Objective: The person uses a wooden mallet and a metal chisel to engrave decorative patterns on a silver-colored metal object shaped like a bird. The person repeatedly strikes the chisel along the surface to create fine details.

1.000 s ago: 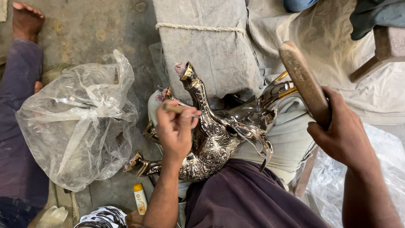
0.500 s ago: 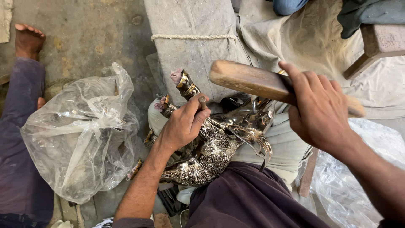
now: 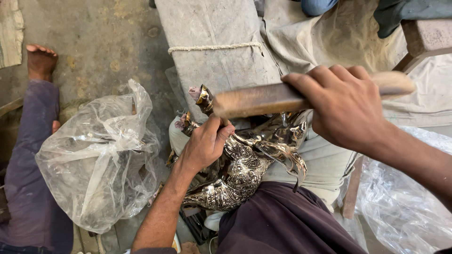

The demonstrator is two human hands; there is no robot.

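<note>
Head view: wooden mallet (image 3: 263, 99) crosswise, level.

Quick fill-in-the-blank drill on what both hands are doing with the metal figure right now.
1. The right hand grips a ____ mallet.
2. The left hand rests on the engraved ____ figure.
3. The crumpled clear ____ bag lies on the floor beside the left arm.

Missing words: wooden; metal; plastic
</note>
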